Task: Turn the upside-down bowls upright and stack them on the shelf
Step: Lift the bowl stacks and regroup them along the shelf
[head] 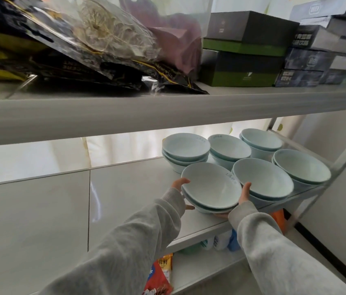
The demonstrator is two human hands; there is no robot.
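Observation:
Several stacks of pale blue bowls stand upright on the middle shelf at the right. The front-left stack of bowls is tilted and held between both hands near the shelf's front edge. My left hand grips its left rim; my right hand grips its right rim, with fingers under the base. Behind it stand a back-left stack, a back-middle stack and a back-right stack. To the right are a front-middle stack and a far-right stack.
The upper shelf overhangs close above, carrying foil bags and stacked boxes. Below are snack packets and bottles. A metal upright frames the right end. White tiled wall is at the left.

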